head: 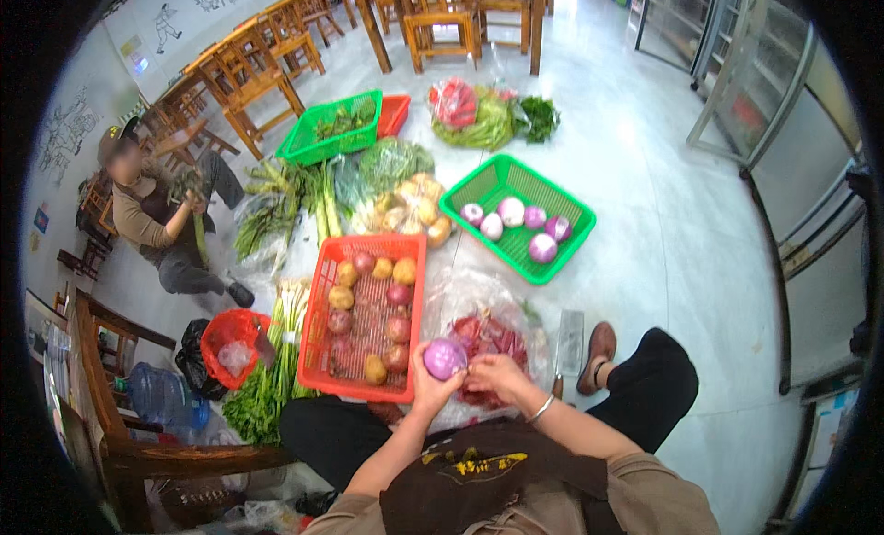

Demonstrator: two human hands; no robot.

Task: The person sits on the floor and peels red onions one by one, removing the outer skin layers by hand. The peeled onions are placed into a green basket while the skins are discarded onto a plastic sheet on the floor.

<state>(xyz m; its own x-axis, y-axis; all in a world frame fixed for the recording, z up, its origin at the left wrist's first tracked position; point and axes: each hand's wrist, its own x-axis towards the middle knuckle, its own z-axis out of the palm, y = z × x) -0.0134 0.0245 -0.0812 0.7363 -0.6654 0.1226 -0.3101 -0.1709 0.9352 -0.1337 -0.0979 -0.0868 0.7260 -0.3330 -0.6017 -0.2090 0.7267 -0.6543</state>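
My left hand holds a peeled purple onion above the right edge of a red plastic basket. The fingers of my right hand meet at the onion's right end; whether a bit of skin is between them cannot be told. Below my hands, red onion skins lie on a clear plastic bag. Potatoes and unpeeled red onions lie in the red basket. Beyond the bag, a green plastic basket contains several peeled onions.
A cleaver lies on the floor by my right shoe. Celery, a red bucket and a water jug are at left. Bagged potatoes and greens lie ahead. A seated co-worker handles vegetables.
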